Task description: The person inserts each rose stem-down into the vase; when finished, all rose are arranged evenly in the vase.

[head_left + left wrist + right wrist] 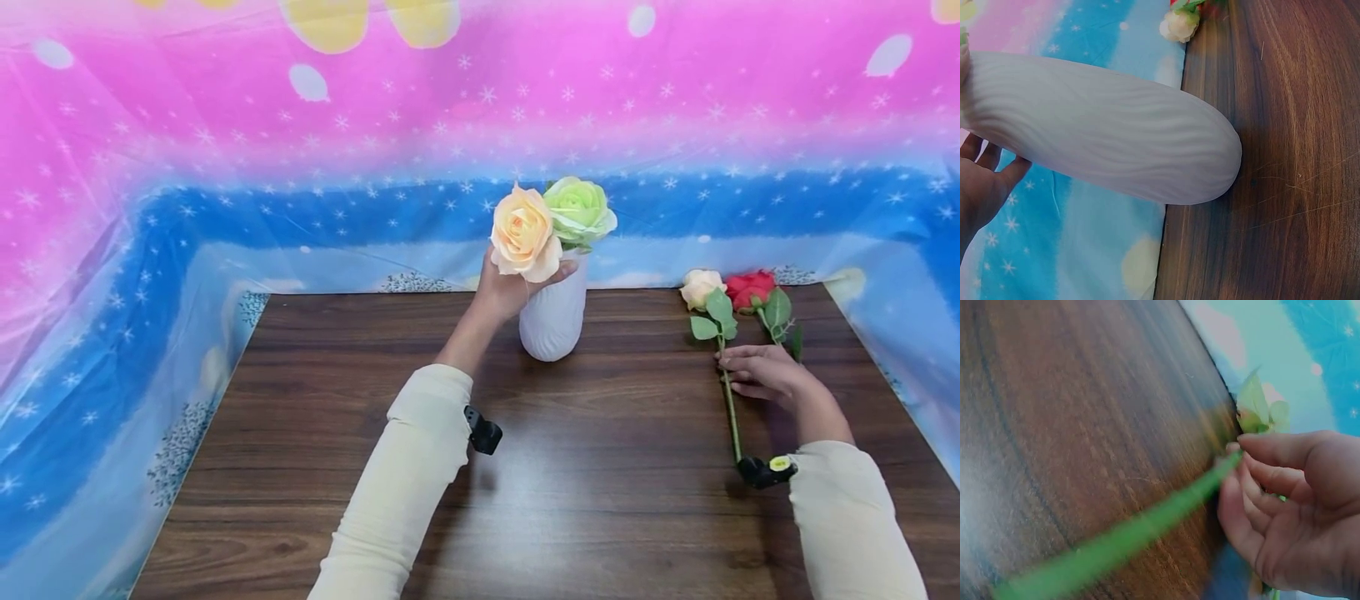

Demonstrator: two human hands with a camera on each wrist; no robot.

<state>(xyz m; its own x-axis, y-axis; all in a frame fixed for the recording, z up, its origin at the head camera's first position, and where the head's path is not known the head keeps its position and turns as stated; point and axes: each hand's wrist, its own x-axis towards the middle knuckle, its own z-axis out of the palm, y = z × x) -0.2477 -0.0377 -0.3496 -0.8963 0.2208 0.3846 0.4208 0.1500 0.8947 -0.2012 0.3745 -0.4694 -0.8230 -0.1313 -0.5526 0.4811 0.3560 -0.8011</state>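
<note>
A white vase with a wavy ribbed surface stands at the back middle of the table. My left hand grips it near its top, partly hidden behind a peach rose. Beside that flower a light green rose also rises from the vase. In the left wrist view the vase lies across the picture. My right hand pinches the green stem of a cream rose, as the right wrist view shows with the blurred stem between fingertips and thumb.
A red rose with green leaves lies next to the cream one at the table's back right. The brown wooden table ends at a pink and blue patterned cloth behind and along both sides.
</note>
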